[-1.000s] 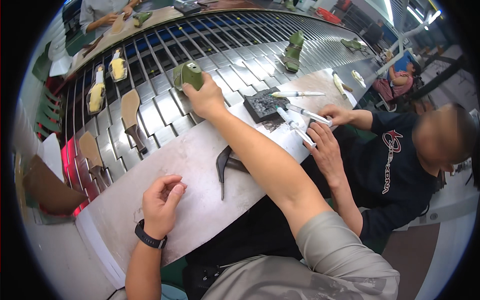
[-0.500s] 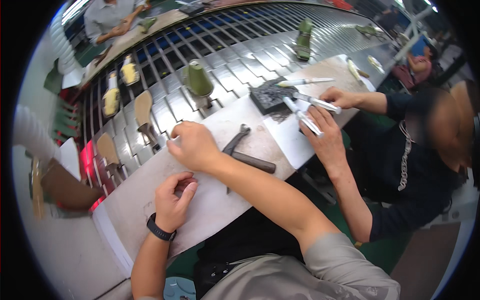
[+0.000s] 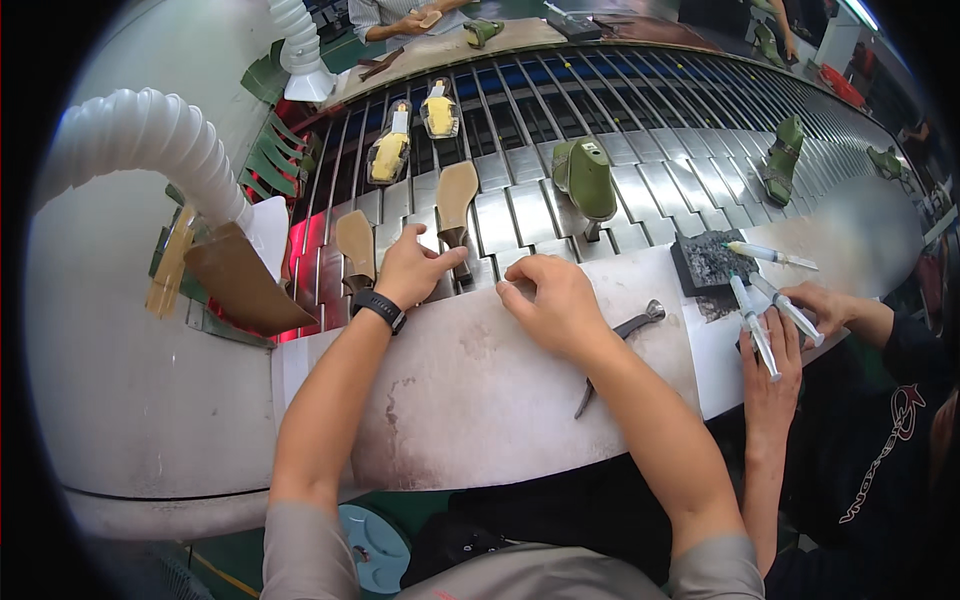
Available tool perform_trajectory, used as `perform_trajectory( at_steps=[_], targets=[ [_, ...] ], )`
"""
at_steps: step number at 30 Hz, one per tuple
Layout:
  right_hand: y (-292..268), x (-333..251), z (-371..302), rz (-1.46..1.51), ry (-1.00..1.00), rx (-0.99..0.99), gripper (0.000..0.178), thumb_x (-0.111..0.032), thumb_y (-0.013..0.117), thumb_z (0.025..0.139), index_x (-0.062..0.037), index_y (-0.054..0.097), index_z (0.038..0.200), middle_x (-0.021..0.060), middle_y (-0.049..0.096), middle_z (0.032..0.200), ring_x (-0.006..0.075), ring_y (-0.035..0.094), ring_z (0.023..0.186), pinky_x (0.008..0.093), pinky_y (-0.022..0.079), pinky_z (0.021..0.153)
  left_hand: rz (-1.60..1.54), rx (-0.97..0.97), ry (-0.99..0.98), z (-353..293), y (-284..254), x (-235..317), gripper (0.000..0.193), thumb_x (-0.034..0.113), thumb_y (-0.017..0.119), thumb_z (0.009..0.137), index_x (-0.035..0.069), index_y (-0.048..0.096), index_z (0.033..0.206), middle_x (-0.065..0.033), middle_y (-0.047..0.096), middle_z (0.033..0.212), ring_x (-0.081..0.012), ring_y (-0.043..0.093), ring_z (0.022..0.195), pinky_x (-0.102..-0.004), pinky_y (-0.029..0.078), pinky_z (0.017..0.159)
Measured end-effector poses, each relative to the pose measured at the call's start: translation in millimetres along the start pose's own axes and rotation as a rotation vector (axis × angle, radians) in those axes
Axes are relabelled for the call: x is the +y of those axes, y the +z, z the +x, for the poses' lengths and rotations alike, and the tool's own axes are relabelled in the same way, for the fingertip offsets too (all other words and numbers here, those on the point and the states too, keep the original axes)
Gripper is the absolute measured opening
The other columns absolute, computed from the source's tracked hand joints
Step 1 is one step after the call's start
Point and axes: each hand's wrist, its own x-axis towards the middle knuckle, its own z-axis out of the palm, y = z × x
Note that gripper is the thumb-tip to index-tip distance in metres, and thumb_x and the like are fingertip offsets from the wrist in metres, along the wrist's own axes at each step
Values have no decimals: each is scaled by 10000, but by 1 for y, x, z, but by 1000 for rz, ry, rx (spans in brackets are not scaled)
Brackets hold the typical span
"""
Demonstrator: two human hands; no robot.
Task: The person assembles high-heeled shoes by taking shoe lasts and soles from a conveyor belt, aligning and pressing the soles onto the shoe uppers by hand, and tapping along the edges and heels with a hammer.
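At the near edge of a metal slat conveyor [image 3: 520,215]: bare left hand [image 3: 418,270] with dark wristwatch [image 3: 380,310], thumb and fingers wide apart, nothing visible between them. Thumb tip right by the heel of a brown heeled shoe sole [image 3: 457,195] lying on the slats; touching or just short of it, impossible to tell. Farther left, also on the slats, a second brown sole [image 3: 355,238].

Over the edge of the pale worktop [image 3: 480,410], right hand [image 3: 555,305] loosely curled, thumb and forefinger close together; held object or none, impossible to tell. Partly behind the right forearm, a curved dark metal tool [image 3: 630,326].

Beyond the right hand on the conveyor, a green high-heeled shoe [image 3: 587,180]; farther left, two yellow wrapped shoe forms [image 3: 388,157]. At right, beside a black block [image 3: 705,262], a co-worker's hands [image 3: 770,375] at two syringes [image 3: 755,330].
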Motion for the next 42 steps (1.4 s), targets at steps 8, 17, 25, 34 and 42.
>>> perform_trajectory(
  at_steps=[8, 17, 25, 34, 42],
  targets=[
    [-1, -14, 0, 331, 174, 137, 563, -280, 721, 1017, -12, 551, 1481, 209, 759, 1157, 318, 741, 1084, 424, 581, 948, -248, 48, 266, -13, 18, 61, 331, 158, 824, 862, -51, 690, 1080, -121, 772, 876, -184, 732, 765, -318, 593, 719],
    [-14, -3, -11, 964, 536, 104, 271, -203, 697, 1057, -2, 641, 1229, 69, 711, 979, 108, 681, 867, 280, 590, 762, -312, 24, 329, 117, 23, 58, 459, 186, 770, 928, -44, 632, 1300, -156, 790, 997, -236, 766, 909, -354, 598, 824],
    [-18, -10, -7, 727, 464, -45, 333, -205, 756, 985, 5, 601, 1191, 120, 690, 879, 186, 688, 722, 329, 559, 689, 376, 410, -18, 416, 60, -51, 1420, 838, 806, 697, -250, 369, 1499, -394, 533, 1512, -454, 550, 1426, -434, 400, 1215],
    [-23, -5, -9, 645, 427, -51, 370, -273, 772, 956, -12, 587, 1140, 162, 673, 771, 300, 702, 676, 397, 552, 649, 403, 430, -131, 391, 101, -22, 1154, 593, 877, 756, -38, 388, 1589, -359, 582, 1476, -502, 543, 1410, -505, 443, 1187],
    [-10, -10, -7, 497, 282, 63, 372, -337, 779, 937, 2, 694, 1064, 164, 699, 790, 270, 689, 737, 397, 545, 710, -2, 457, 250, 189, -8, 1, 1051, 452, 912, 786, -76, 442, 1564, -273, 602, 1477, -372, 595, 1364, -406, 431, 1160]
  ],
)
